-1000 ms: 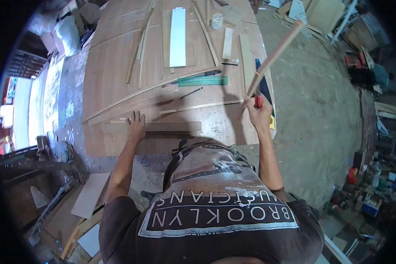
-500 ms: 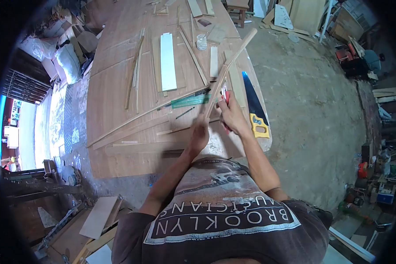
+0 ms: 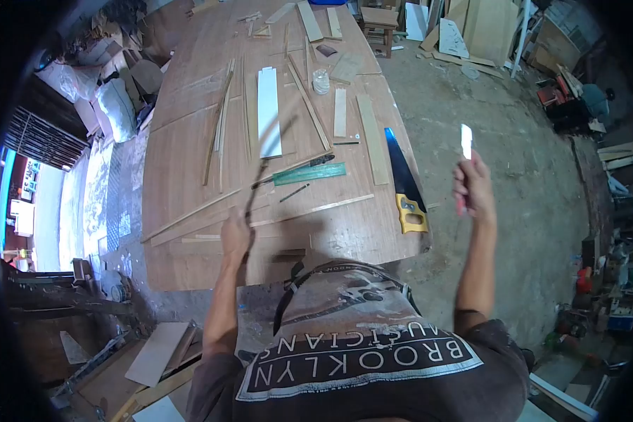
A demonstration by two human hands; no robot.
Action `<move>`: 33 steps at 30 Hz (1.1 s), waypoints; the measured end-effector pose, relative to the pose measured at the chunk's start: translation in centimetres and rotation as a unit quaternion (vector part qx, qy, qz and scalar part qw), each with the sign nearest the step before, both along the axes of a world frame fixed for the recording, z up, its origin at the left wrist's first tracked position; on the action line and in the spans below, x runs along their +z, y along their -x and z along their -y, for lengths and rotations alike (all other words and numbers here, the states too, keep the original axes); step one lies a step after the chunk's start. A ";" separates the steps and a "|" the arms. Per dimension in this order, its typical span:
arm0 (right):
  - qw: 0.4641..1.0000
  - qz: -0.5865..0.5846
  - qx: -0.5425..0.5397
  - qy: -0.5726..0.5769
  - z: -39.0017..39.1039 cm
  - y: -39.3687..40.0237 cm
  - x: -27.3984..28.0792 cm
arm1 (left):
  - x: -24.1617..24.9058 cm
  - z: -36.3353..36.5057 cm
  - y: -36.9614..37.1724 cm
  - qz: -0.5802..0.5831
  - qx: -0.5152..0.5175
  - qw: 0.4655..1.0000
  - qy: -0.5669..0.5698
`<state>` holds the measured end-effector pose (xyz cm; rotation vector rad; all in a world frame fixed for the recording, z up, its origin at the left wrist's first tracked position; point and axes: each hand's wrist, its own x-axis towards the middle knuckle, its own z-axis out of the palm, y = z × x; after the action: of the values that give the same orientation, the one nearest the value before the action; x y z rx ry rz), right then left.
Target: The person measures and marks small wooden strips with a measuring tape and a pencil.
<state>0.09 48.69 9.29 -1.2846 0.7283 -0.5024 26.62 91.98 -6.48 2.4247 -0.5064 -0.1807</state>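
- Red-handled tool is clenched by the fingers of the right hand, its pale blade pointing away from the body, beside the table, above the floor.
- Fingers of the left hand are closed around a thin wooden strip, which is blurred and slants over the table.
- Near this strip, on the table, lie a green piece and a dark pencil.
- Handsaw with yellow handle lies at the right table edge.
- Farther are a white board and a clear jar.
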 end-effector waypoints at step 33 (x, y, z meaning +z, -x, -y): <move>0.605 -0.119 0.276 0.737 -6.3 -9.8 -4.1 | 9.5 6.6 5.1 -0.119 -0.247 0.961 0.033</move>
<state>9.90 54.99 5.20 -3.0648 -0.1328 -0.3528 21.49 85.39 3.02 2.1315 -0.9803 -0.6477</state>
